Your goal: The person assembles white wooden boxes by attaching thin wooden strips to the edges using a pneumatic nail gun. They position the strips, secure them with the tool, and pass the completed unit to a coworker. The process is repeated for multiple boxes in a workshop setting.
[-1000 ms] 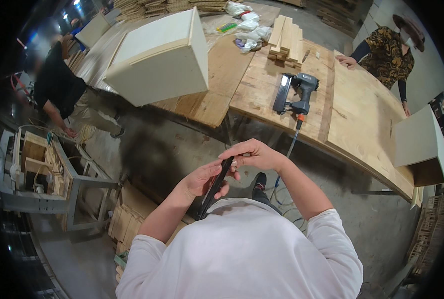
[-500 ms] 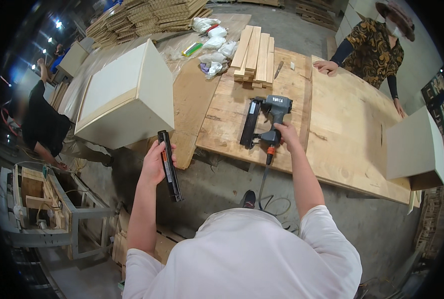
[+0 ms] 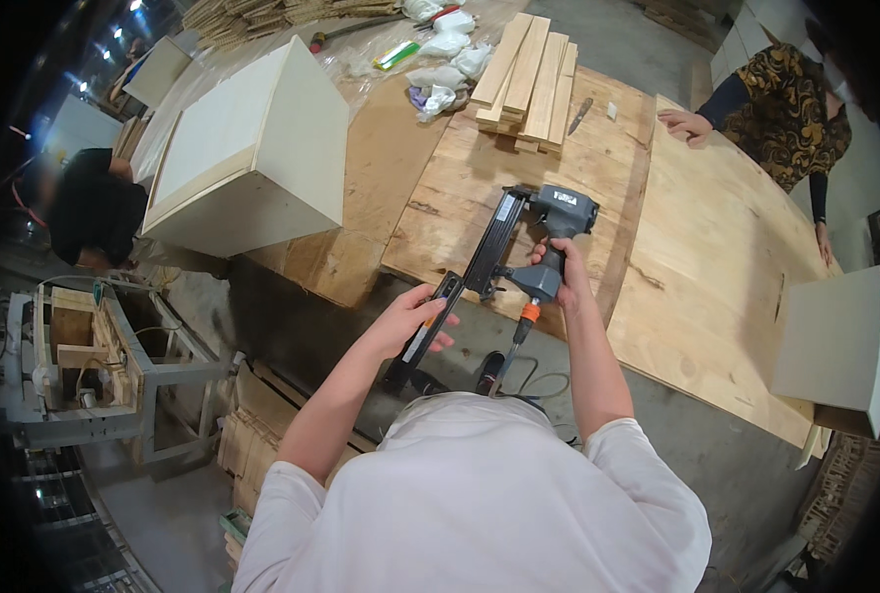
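Note:
My right hand is wrapped round the handle of a grey and black pneumatic nail gun, held above the near edge of the wooden table. The gun's long black magazine rail slants down toward my left hand. With my left hand I grip a long black magazine slide, its upper end at the rail's lower end and roughly in line with it. Whether the two parts touch or interlock I cannot tell. An orange hose fitting hangs below the gun's handle.
Wood strips are stacked on the table, beside a knife. A pale box stands left, another right. A co-worker rests a hand on the panel. A metal frame stands lower left.
My left hand has carried the magazine slide rightward to the rail's end and tilted it. The nail gun has been lifted and turned. The person at left has bent down.

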Motion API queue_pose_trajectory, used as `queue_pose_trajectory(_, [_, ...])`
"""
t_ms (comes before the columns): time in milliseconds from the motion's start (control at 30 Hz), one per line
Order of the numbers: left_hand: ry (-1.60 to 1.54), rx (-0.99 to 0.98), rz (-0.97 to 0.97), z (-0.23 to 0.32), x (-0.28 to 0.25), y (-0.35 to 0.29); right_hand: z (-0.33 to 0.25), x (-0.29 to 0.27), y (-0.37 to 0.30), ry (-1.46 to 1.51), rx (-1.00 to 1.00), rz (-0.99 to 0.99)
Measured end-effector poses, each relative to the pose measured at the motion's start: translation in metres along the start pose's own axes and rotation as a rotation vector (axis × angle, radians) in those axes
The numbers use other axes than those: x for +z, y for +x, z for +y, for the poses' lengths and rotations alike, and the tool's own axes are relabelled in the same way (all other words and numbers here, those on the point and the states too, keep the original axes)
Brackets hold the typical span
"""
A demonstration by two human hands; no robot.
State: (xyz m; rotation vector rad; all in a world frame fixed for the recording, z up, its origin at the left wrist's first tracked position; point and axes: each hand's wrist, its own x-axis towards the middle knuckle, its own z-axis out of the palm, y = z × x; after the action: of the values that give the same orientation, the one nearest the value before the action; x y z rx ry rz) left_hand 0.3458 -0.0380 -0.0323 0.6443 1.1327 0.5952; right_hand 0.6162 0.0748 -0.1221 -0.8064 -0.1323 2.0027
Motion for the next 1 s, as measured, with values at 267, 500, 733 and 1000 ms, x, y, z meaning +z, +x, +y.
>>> queue_pose_trajectory(267, [0.060, -0.057, 0.019, -0.008, -0.001, 0.006, 0.009, 0.013, -0.016, 0.063, -0.097, -0.036])
queue_pose_trajectory(500, [-0.015, -0.043, 0.014, 0.001, 0.005, 0.009, 0.006, 0.021, -0.019, 0.075, -0.131, -0.080])
queue_pose_trajectory(733, [-0.003, -0.091, 0.023, 0.008, 0.000, 0.010, 0.009, 0.027, -0.016, 0.089, -0.118, -0.066])
queue_pose_trajectory(1000, [-0.033, -0.130, 0.031, 0.010, -0.005, 0.008, 0.012, 0.029, -0.009, 0.066, -0.068, -0.013])
